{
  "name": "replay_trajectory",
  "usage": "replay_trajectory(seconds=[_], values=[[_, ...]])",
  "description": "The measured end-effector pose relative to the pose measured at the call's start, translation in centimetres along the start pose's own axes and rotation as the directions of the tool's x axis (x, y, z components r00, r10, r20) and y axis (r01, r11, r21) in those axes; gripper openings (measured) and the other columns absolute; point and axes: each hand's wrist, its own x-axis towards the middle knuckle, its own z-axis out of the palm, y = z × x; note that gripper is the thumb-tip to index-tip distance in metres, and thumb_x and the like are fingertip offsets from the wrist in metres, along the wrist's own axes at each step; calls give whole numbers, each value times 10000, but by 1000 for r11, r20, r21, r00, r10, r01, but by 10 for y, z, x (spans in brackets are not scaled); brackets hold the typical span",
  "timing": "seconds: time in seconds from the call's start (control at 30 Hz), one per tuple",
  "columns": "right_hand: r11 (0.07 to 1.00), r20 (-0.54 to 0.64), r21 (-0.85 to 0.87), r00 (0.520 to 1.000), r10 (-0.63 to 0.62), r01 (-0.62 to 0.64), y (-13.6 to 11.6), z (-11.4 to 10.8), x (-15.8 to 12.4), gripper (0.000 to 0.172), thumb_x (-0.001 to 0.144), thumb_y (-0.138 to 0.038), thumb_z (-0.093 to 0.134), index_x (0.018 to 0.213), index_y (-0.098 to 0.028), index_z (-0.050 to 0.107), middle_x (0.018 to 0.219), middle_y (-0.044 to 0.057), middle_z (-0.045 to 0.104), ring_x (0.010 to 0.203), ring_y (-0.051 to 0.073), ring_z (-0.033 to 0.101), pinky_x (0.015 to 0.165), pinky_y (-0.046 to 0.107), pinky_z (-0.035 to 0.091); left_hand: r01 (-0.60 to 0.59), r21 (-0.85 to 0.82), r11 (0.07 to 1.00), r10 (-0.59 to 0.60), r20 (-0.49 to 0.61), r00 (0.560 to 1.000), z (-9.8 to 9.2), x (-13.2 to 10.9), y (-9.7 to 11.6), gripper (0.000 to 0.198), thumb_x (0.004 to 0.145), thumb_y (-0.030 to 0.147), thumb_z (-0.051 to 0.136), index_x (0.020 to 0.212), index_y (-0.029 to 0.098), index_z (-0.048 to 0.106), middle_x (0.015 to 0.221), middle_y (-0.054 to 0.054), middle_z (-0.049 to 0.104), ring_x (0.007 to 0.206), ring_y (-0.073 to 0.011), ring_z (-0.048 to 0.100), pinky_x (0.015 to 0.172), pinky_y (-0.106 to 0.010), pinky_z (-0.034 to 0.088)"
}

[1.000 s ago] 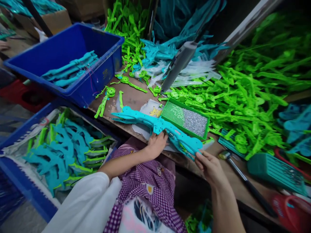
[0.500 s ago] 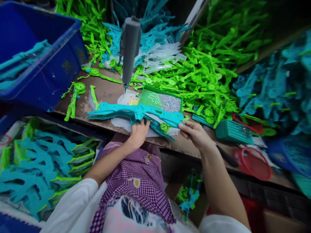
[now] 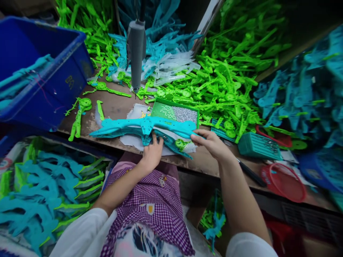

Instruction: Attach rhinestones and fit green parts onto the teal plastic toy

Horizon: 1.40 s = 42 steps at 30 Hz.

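A long turquoise plastic part (image 3: 171, 125), wing-shaped and made of upper and lower pieces, lies across the table's front edge over a white cloth (image 3: 131, 141). At its middle underside my left hand (image 3: 152, 153) grips it with bent fingers; the fingertips are partly hidden. My right hand (image 3: 214, 144) pinches its right tip between thumb and fingers. Inside the gap between the pieces, a green round-ended part (image 3: 180, 144) shows near the right end. Behind it sits a green tray (image 3: 198, 119) of small silvery screws. An electric screwdriver (image 3: 136, 55) hangs point-down above the table, apart from both hands.
Heaps of green plastic parts (image 3: 225, 85) and turquoise parts (image 3: 160, 39) cover the back. Blue bins (image 3: 69, 57) stand left, with a filled box (image 3: 53, 171) below. A teal basket (image 3: 258, 146), a black-handled tool (image 3: 252, 173) and a red basket (image 3: 284, 182) sit right.
The turquoise part has turned slightly, its upper face tipping, with both hands still on it. My left fingers have shifted at its middle. The whole view has moved a little.
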Motion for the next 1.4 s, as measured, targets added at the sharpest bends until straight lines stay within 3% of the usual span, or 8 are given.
replay_trajectory(seconds=[0.2,0.37,0.57,0.73,0.97,1.13,1.27,1.4], values=[[993,89,-45,990,-109,113,9,-12,60,429,699,-607,689,675,-187,602,637,-10,551,627,129,485,607,261,379,-9,48,999,12,-50,999,5,-1,0,480,951,130,322,1429,141,375,1551,-291,222,732,-186,715,636,-314,589],[929,147,-299,972,-183,220,23,-8,115,475,754,-630,601,880,-179,682,901,67,702,861,239,606,787,345,447,-4,68,998,7,-48,999,6,0,-1,492,958,151,336,1449,142,370,1558,-287,210,706,-172,713,628,-296,589],[665,-22,-724,958,-287,183,15,2,129,427,842,-421,591,1191,-180,633,1192,158,644,1129,356,572,897,478,405,-11,65,998,14,-52,999,6,0,-2,506,943,131,357,1448,150,387,1551,-283,227,666,-167,706,595,-299,586],[660,-200,-724,855,-479,201,-30,5,186,353,962,-303,375,1131,-153,646,1165,166,648,1112,287,581,915,411,423,-26,85,996,31,-57,998,6,-1,-3,544,906,95,394,1446,159,397,1540,-284,252,668,-167,704,564,-272,574],[661,-287,-737,951,-117,-140,-58,18,295,412,962,-358,383,1284,-174,562,1204,186,650,1100,328,592,867,439,446,-21,83,996,27,-66,997,15,3,-4,556,904,112,398,1454,191,411,1541,-265,267,617,-158,691,517,-274,569],[678,-347,-713,931,-115,-182,-42,27,307,423,977,-377,332,1224,-142,583,1195,211,644,1107,345,589,881,465,444,-11,98,995,18,-69,997,17,4,-4,530,936,143,374,1461,201,410,1558,-235,236,592,-150,682,510,-281,570],[810,-524,-547,841,-135,-211,-48,15,301,394,955,-434,402,1095,-142,627,1067,188,680,1035,331,616,868,464,456,-6,79,997,10,-49,999,14,4,-5,525,948,150,364,1469,199,403,1558,-243,225,580,-152,678,521,-296,574],[949,-579,-312,786,-216,31,-54,-7,229,377,918,-508,469,1056,-175,576,837,71,657,766,209,642,755,390,501,-28,34,999,29,-25,999,10,3,-7,528,959,164,340,1485,194,376,1565,-252,193,604,-181,689,527,-323,574]])
